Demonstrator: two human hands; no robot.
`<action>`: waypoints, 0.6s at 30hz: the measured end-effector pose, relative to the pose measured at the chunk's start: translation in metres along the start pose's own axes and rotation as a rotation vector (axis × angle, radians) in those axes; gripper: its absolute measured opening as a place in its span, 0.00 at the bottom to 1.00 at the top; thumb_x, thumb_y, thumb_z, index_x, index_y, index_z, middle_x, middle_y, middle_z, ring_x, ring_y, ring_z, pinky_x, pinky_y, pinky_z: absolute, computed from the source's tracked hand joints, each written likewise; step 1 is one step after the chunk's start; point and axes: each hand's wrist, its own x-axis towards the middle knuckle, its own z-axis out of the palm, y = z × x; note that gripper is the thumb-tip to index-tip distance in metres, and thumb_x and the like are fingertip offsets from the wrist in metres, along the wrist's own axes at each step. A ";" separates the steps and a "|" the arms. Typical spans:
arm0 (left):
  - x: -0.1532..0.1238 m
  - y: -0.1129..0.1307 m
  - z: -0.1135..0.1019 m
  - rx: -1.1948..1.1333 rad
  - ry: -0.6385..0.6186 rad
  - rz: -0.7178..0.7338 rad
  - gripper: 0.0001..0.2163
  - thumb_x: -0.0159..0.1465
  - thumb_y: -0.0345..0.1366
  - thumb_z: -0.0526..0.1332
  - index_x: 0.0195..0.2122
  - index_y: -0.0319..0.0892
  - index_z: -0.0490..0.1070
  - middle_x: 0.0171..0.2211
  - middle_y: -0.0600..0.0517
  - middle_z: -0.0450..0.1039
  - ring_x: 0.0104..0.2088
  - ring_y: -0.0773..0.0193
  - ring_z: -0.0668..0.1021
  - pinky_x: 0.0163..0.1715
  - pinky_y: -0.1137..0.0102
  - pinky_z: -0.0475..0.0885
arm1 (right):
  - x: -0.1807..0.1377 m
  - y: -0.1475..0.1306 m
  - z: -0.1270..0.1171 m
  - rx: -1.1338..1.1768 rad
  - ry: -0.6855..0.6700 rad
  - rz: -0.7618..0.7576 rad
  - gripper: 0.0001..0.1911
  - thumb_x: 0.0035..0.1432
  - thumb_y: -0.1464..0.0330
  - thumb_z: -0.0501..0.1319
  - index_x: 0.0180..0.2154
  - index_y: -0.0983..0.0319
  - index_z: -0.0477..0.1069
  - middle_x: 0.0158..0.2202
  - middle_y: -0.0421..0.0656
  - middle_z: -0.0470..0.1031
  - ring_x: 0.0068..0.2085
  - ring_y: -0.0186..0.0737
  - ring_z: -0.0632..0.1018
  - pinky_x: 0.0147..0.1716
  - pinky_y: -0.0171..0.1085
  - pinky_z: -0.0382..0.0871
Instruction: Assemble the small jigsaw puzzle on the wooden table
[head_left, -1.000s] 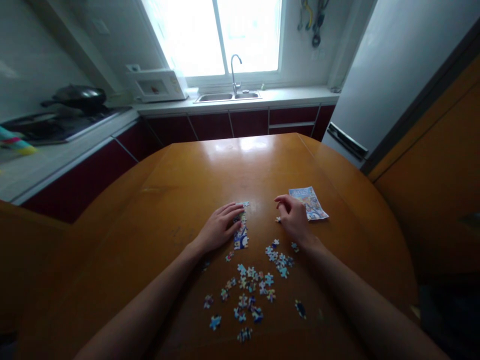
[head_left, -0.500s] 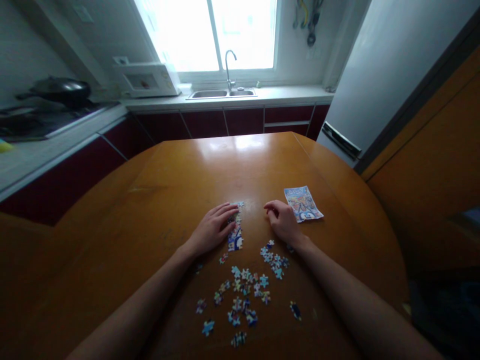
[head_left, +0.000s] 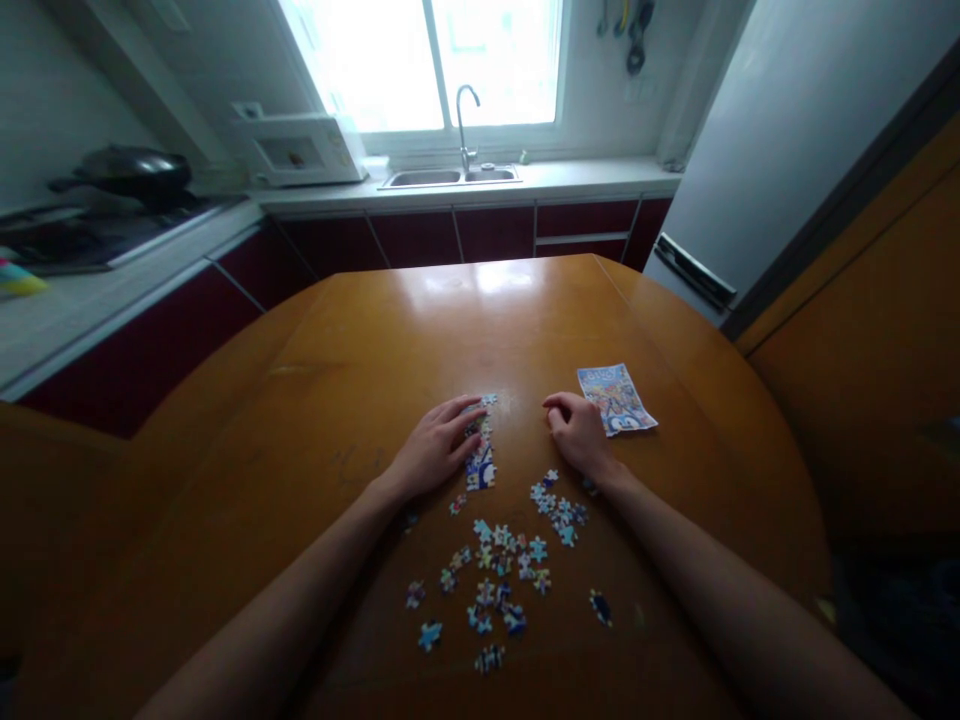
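Observation:
My left hand lies flat on the wooden table, fingers stretched out and resting on the left edge of a joined strip of puzzle pieces. My right hand rests on the table to the right of the strip, fingers curled in a loose pinch; whether a piece is inside them is hidden. Several loose puzzle pieces lie scattered in front of me between my forearms. A small printed picture card lies just right of my right hand.
A kitchen counter runs behind the table with a sink and tap, a white microwave and a dark wok on the stove at left. A grey fridge stands at the right, beside an orange cabinet wall.
My right hand has drawn slightly left, away from the picture card, and curled tighter. The left hand stays on the joined strip. The view has shifted a little.

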 end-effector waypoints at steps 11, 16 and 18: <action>-0.001 -0.001 0.002 -0.007 0.005 0.001 0.18 0.72 0.41 0.57 0.61 0.48 0.69 0.63 0.48 0.67 0.64 0.53 0.68 0.65 0.52 0.64 | 0.000 0.000 -0.001 0.007 -0.005 0.036 0.11 0.56 0.71 0.57 0.34 0.62 0.79 0.34 0.47 0.82 0.36 0.45 0.79 0.38 0.40 0.70; -0.001 0.001 0.001 -0.002 -0.004 -0.003 0.18 0.72 0.40 0.58 0.61 0.47 0.69 0.63 0.48 0.67 0.64 0.53 0.68 0.66 0.52 0.63 | 0.000 0.001 -0.001 -0.002 -0.018 0.037 0.11 0.56 0.70 0.56 0.34 0.62 0.79 0.32 0.45 0.81 0.34 0.44 0.79 0.36 0.39 0.69; 0.000 0.001 0.001 -0.003 -0.002 -0.004 0.17 0.72 0.40 0.58 0.61 0.47 0.69 0.63 0.48 0.67 0.64 0.53 0.68 0.66 0.53 0.64 | 0.000 0.001 -0.001 -0.001 -0.020 0.041 0.11 0.56 0.70 0.57 0.34 0.62 0.78 0.32 0.45 0.81 0.34 0.44 0.79 0.36 0.39 0.69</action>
